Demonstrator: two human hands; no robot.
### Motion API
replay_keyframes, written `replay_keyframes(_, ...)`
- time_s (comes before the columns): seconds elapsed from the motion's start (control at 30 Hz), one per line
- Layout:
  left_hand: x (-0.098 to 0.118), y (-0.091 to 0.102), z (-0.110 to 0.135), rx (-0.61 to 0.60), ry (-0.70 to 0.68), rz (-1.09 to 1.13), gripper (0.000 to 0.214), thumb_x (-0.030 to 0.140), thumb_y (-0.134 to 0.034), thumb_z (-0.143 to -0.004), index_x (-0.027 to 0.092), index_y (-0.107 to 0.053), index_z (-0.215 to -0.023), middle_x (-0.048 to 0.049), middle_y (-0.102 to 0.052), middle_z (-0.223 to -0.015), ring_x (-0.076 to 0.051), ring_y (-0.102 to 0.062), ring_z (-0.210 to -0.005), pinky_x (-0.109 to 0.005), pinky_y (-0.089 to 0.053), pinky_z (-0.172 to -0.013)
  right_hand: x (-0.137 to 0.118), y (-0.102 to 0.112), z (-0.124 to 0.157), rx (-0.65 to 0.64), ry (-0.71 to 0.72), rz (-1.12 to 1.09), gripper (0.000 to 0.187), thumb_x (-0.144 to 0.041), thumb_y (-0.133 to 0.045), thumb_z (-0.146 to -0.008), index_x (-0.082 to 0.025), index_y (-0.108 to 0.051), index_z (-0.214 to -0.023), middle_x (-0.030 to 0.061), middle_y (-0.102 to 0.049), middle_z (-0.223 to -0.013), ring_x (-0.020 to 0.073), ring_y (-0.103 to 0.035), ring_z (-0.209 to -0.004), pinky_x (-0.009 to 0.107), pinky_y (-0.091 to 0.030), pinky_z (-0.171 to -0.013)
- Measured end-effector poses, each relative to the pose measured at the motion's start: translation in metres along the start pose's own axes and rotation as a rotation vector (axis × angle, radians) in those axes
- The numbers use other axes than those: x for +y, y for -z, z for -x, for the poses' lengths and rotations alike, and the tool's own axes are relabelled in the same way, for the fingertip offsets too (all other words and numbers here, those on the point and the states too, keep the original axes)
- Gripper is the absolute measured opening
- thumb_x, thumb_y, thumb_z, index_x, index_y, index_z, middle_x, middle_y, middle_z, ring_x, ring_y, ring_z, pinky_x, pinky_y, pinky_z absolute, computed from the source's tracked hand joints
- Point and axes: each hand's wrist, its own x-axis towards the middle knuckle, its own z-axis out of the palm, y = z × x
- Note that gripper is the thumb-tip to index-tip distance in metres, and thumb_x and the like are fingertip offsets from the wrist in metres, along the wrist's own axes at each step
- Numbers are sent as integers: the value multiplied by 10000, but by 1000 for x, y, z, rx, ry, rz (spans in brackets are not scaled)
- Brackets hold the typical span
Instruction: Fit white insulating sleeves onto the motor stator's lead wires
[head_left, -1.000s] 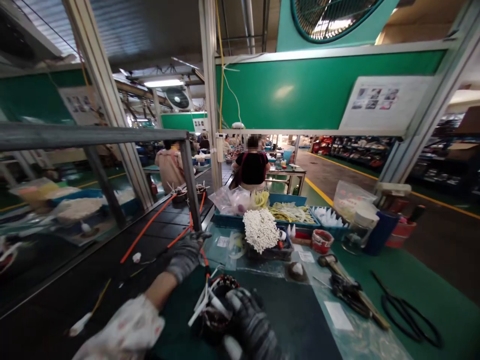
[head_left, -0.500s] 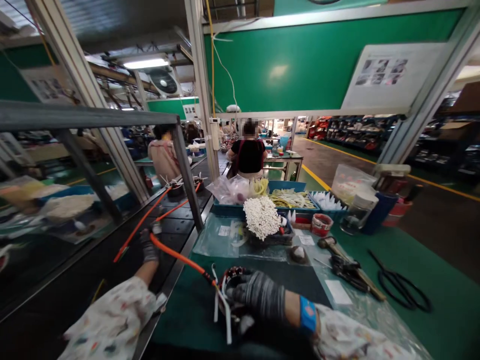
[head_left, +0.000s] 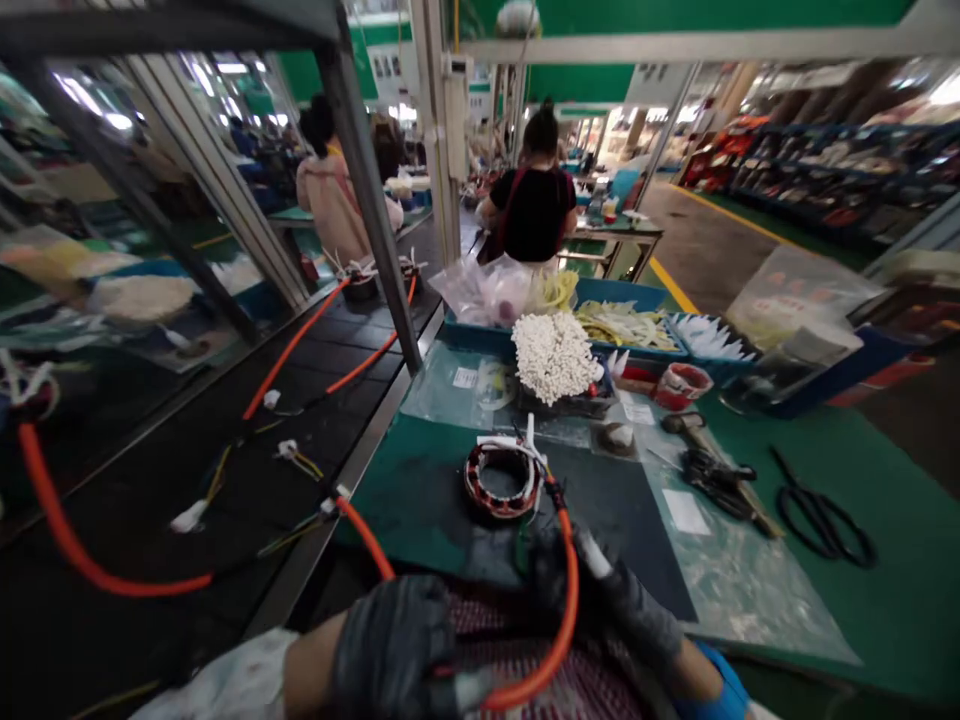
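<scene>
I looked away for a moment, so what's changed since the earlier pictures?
The right hand let go of the wound ring, drawing back toward the person. The left hand came back from the belt, holding the orange tube. The scissors and white beads stayed put.

Person's left hand [head_left: 397, 645] gloved in dark grey, with a whitish sleeve [head_left: 225, 680] on that arm; right hand [head_left: 645, 610] gloved in grey, bright blue band [head_left: 721, 682] on the forearm. I see maroon-and-white checked clothing [head_left: 487, 655] at the lap.
</scene>
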Motion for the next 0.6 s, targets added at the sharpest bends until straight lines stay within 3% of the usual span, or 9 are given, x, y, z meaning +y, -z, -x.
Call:
replay_keyframes(0.07,-3,-10,-16,-64,-79,100,209,365,-721,-971,255,-773,-1141,51,-557,-561,-155,-494,-473,-302,-478,-514,-11,-11,21,-67,-106,-127,681,-776,-480,-1055,-192,-830,-1064,60,-748,-726,221,-707,-594,346,-650,-562)
replay_keyframes(0.13,-30,-7,-29,-71,-88,148,185,387,-689,-995,246,-778,-1076,12,-642,-653,-167,-586,-582,-313,-550,-651,-21,-11,25,-48,-139,-132,632,-753,-517,-1054,-202,-820,-1120,56,-726,-707,190,-664,-557,317,-622,-545)
replay_keyframes(0.2,-72,0,-36,-10,89,59,317,476,-671,-1011,268,-764,-1230,-65,-796,-981,-227,-720,-892,-376,-592,-928,-25,2,16,10,-98,-17,530,-721,-661,-992,-240,-819,-1146,69,-770,-831,218,-730,-697,356,-675,-688)
replay_keyframes(0.23,-94,3,-38,3,186,0,423,509,-672,-1017,262,-720,-1357,-95,-802,-1210,-264,-721,-1102,-439,-547,-1088,-24,10,9,41,-62,61,487,-695,-720,-960,-260,-818,-1155,80,-798,-932,256,-771,-824,411,-695,-816)
replay_keyframes(0.27,-114,4,-39,-6,239,-53,519,570,-667,-1024,259,-674,-1440,-109,-752,-1405,-306,-657,-1316,-518,-446,-1232,-21,18,2,64,-21,133,462,-661,-758,-937,-271,-813,-1179,92,-815,-1042,296,-788,-963,474,-683,-949)
replay_keyframes(0.33,-141,0,-39,-100,220,-125,431,591,-634,-1063,287,-713,-1358,-53,-708,-1512,-314,-525,-1510,-565,-225,-1368,-16,30,-11,116,103,297,460,-579,-738,-970,-269,-771,-1308,125,-799,-1246,343,-762,-1175,564,-610,-1121)
replay_keyframes(0.43,-141,-15,-39,-181,208,-190,388,608,-583,-1095,288,-769,-1211,-19,-765,-1415,-309,-493,-1539,-547,-57,-1401,-18,32,-31,124,428,646,478,-486,-600,-1089,-240,-668,-1494,185,-703,-1445,338,-720,-1291,563,-615,-1123)
replay_keyframes(0.5,-129,-18,-41,-180,225,-191,454,630,-546,-1103,292,-744,-1334,-32,-749,-1449,-312,-493,-1533,-528,-27,-1403,-28,28,-46,34,596,784,512,-524,-633,-1083,-254,-660,-1517,193,-641,-1525,342,-694,-1330,540,-630,-1099)
replay_keyframes(0.6,-119,-6,-45,-190,213,-116,466,610,-554,-1106,336,-682,-1461,-4,-708,-1523,-295,-503,-1516,-517,-20,-1406,-46,24,-74,-173,756,894,517,-580,-734,-1014,-287,-728,-1440,158,-627,-1558,357,-643,-1366,556,-603,-1125)
